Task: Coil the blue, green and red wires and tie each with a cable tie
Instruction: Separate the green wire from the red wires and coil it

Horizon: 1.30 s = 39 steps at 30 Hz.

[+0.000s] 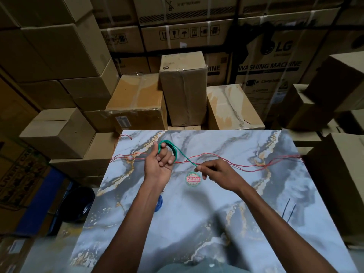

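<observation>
My left hand point(158, 164) holds a small coil of green wire point(173, 147) looped round its fingers, above the marble-patterned table point(216, 213). A free length of the green wire runs down to my right hand point(215, 174), which pinches its end. The red wire point(236, 164) lies uncoiled across the table's far part, from the left edge to the right edge. A blue wire coil point(159, 202) lies on the table, mostly hidden under my left forearm. Thin dark cable ties point(289, 209) lie near the table's right side.
A round red and green sticker point(193, 179) sits on the table between my hands. Stacked cardboard boxes point(183, 85) rise beyond the far edge and on both sides. A dark round bin point(78, 203) stands on the floor to the left.
</observation>
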Available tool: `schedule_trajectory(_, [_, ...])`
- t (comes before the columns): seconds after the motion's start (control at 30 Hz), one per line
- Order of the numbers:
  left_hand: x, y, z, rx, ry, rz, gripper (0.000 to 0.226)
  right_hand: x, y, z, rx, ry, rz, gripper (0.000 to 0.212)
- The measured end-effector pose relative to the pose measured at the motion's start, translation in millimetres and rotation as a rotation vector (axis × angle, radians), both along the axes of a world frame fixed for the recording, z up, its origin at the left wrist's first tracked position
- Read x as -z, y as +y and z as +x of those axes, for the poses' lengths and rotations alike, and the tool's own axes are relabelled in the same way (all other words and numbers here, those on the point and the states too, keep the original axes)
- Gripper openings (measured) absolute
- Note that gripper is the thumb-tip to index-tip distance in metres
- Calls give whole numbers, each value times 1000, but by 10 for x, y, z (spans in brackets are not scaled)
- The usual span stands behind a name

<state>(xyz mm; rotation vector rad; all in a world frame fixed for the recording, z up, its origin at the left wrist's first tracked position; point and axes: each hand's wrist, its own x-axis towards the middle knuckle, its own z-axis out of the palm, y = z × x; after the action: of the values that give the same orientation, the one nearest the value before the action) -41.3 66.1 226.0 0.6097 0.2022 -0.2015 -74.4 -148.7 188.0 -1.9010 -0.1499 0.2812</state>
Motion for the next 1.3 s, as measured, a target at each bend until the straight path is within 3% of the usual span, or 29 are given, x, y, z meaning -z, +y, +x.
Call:
schedule_trajectory(0.1, [35, 18, 28, 26, -13, 96, 36, 4, 9, -6, -31, 34, -115, 29])
schedule_trajectory(0.17, [36, 12, 26, 45, -4, 247, 35, -4, 39, -7, -47, 19, -263, 55])
schedule_trajectory(0.23, [17, -24, 6, 67, -13, 434, 35, -23, 69, 23, 1, -88, -567, 74])
schedule_trajectory(0.3, [-9, -73, -23, 104, -39, 540, 36, -125, 112, 78, 70, -233, -709, 66])
schedule_trajectory(0.4, [-52, -121, -64, 209, -45, 525, 37, -309, 196, 152, 63, -306, -436, 50])
schedule_trajectory(0.5, [-93, -129, -91, 328, -30, 457, 36, -394, 280, 207, 116, -254, -130, 33])
schedule_trajectory(0.6, [-148, -111, -105, 372, -8, 318, 35, -388, 264, 255, 154, -182, -71, 46])
schedule_trajectory(0.73, [-135, -6, -51, 252, 52, -17, 35, -311, 175, 212, 197, -99, 151, 57])
schedule_trajectory(0.8, [-85, 53, -6, 168, 58, -141, 37, -262, 88, 194, 255, -123, 140, 59])
schedule_trajectory(1.03, [34, 145, 90, 17, 56, -282, 35, -52, -104, 63, 224, -57, 112, 21])
schedule_trajectory(1.2, [-4, 172, 100, 21, 47, -109, 32, -92, -89, 3, 331, -127, 187, 14])
schedule_trajectory(1.3, [-8, 99, 72, 73, 26, -27, 34, -116, -4, 110, 411, -244, -20, 11])
